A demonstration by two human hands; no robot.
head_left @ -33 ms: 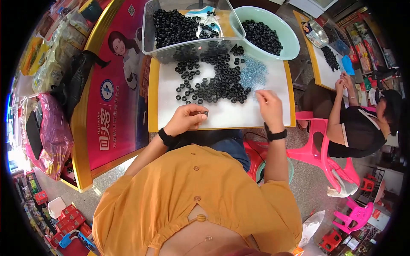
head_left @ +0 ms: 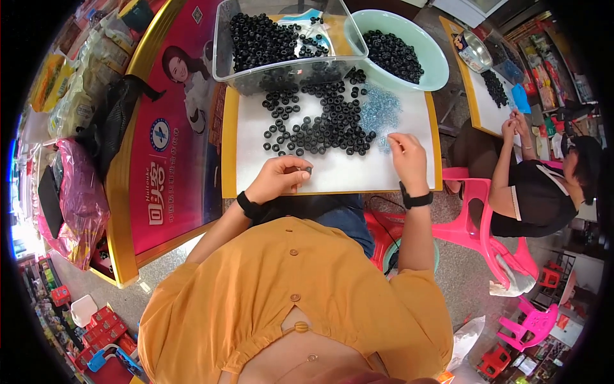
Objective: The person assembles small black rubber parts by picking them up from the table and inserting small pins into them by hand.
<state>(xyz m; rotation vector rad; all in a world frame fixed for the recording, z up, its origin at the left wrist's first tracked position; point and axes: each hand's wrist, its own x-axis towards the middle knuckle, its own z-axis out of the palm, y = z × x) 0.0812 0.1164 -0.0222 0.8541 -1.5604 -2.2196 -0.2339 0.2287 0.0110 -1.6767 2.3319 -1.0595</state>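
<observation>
Between the thumb and fingertips of my left hand [head_left: 279, 179] is a small black ring [head_left: 308, 170], close to the near edge of the white board [head_left: 256, 176]. My right hand [head_left: 409, 163] is closed in a pinch over the right part of the board, just below the scatter of tiny clear-blue beads [head_left: 378, 110]. Anything in its fingertips is too small to make out. Many loose black rings [head_left: 329, 131] lie beyond both hands, heaped at the middle and spread out to the left.
Behind the loose rings stand a clear plastic bin [head_left: 291, 73] and a pale green bowl [head_left: 433, 61], both holding black rings. A red panel [head_left: 169, 211] borders the left. Farther right, another person [head_left: 543, 192] works at a second board, near a pink chair [head_left: 483, 224].
My right hand has shifted slightly to the right, its fingertips a little away from the blue beads. My left hand keeps its place with the black ring.
</observation>
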